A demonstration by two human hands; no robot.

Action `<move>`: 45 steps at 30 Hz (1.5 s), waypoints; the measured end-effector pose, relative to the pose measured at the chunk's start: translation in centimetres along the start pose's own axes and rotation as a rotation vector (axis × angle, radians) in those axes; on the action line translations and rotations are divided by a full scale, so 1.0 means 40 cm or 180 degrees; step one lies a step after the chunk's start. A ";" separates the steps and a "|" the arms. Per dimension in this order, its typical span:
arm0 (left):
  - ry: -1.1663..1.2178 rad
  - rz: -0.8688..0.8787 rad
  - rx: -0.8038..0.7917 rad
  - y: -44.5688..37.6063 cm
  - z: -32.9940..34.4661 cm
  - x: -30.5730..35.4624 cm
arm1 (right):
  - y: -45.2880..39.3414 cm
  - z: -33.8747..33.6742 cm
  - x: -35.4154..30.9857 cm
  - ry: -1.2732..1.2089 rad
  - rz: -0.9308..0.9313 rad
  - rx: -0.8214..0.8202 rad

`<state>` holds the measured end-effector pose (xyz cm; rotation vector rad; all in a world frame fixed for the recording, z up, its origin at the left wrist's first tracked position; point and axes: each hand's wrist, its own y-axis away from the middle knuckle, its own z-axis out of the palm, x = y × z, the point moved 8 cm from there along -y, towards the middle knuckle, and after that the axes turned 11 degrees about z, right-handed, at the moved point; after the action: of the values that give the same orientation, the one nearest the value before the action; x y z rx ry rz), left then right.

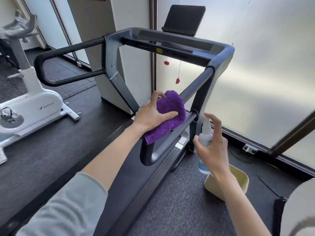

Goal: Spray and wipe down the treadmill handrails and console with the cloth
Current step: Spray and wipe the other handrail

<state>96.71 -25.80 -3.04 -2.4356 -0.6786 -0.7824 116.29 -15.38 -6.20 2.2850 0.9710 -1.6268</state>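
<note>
A purple cloth is draped over the treadmill's right handrail, a black looped bar. My left hand grips the cloth against the rail, thumb on top and fingers curled round its far side. Just right of the rail, my right hand holds a small white spray bottle upright, with the index finger raised over its nozzle. The dark console spans the top of the frame, carrying a black tablet holder. The left handrail juts out to the left.
A white exercise bike stands left of the treadmill belt. A cream bin sits on the dark carpet below my right hand. Red safety-key tags hang under the console. Frosted glass panels line the right side.
</note>
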 end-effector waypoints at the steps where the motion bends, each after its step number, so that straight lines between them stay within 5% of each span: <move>1: 0.0024 0.0046 0.0125 0.019 -0.009 0.004 | 0.012 0.003 -0.006 0.0013 0.0004 0.0008; 6: -0.0248 0.0235 0.0366 0.074 -0.015 0.021 | 0.050 0.005 -0.024 0.0073 0.0010 0.0083; 19: -0.1066 0.0073 -0.0165 -0.166 0.064 0.025 | -0.166 -0.001 0.028 -0.0187 0.0052 0.0377; 27: -0.0278 -0.0183 -0.0522 -0.358 0.164 -0.003 | -0.404 -0.068 0.106 -0.0175 0.0071 0.0436; 39: -0.0858 -0.0261 -0.0455 -0.739 0.340 0.065 | -0.615 -0.194 0.258 -0.0125 0.0146 0.0448; 45: -0.0541 -0.0386 -0.0579 -0.759 0.351 0.046 | -0.623 -0.207 0.254 -0.0068 0.0120 0.0364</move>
<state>85.76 5.87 -2.99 -2.6692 -0.8602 -0.7164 109.87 12.04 -6.51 2.3380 0.8457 -1.7296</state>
